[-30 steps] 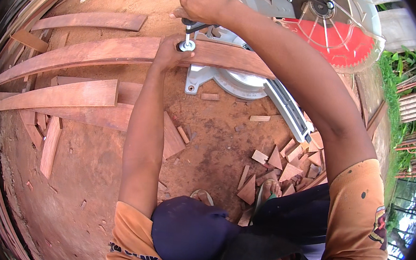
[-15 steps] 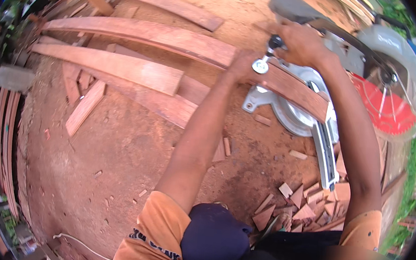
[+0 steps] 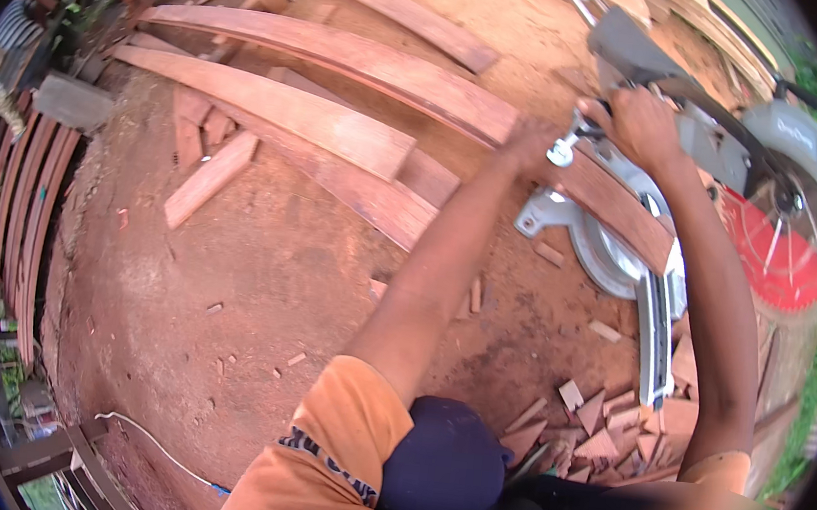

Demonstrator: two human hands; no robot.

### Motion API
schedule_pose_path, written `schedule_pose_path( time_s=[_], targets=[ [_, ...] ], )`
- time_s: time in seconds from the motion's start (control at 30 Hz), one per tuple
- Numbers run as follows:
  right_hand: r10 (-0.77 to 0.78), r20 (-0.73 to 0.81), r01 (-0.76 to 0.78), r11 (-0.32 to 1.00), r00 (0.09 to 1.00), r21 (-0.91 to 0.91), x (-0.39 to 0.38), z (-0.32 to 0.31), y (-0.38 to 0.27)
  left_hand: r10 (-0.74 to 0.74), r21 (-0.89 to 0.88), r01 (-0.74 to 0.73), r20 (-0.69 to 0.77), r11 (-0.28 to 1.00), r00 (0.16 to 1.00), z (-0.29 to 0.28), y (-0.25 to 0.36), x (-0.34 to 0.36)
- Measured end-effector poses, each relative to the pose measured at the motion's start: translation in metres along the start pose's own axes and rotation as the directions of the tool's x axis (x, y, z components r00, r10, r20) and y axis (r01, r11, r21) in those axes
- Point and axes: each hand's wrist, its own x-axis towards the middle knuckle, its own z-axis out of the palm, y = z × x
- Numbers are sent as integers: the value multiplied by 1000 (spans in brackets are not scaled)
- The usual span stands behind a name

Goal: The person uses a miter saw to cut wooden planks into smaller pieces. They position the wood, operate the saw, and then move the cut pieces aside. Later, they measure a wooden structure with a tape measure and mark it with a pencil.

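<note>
Since a moment ago the view has swung so the miter saw [image 3: 626, 246] sits farther right, where the long reddish board [image 3: 349, 58] lies across its base, the left hand [image 3: 529, 147] pressed flat on it and the right hand [image 3: 642, 130] closed round the saw's handle.

- Loose reddish planks [image 3: 275, 109], several, lying side by side across the dirt at upper left; one shorter board [image 3: 209, 180] lies apart below them.
- Offcuts [image 3: 609, 422], small wedge-shaped pieces of wood, heaped on the ground at lower right.
- Stacked long boards [image 3: 24, 208], curved along the left rim.
- Grey block [image 3: 71, 101], at far left just above the stacked boards.
- White cable [image 3: 154, 442], thin, trailing over the dirt at lower left.
- Packed red earth floor [image 3: 226, 306], scattered with chips.
</note>
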Motion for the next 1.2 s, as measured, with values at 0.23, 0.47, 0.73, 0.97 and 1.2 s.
schedule_pose_path(
  time_s=[0.23, 0.47, 0.73, 0.97, 1.2],
  targets=[
    [-72, 76, 60, 986, 994, 154, -8, -50, -5, -49, 113, 39, 90, 993, 995, -7, -15, -6],
    [-410, -26, 411, 911, 912, 27, 4, -29, 15, -116, 215, 68, 216, 974, 970, -19, -7, 0],
    [-355, 174, 340, 934, 919, 112, 26, -15, -14, -36, 214, 34, 6, 976, 999, 4, -34, -26],
    [-298, 43, 287, 943, 954, 169, 6, -22, 6, -80, 39, 76, 131, 996, 988, -19, -11, -1],
    [329, 375, -409, 899, 866, 157, -102, 60, -2, -81, 69, 64, 295, 996, 952, -53, 27, 12]
  ],
)
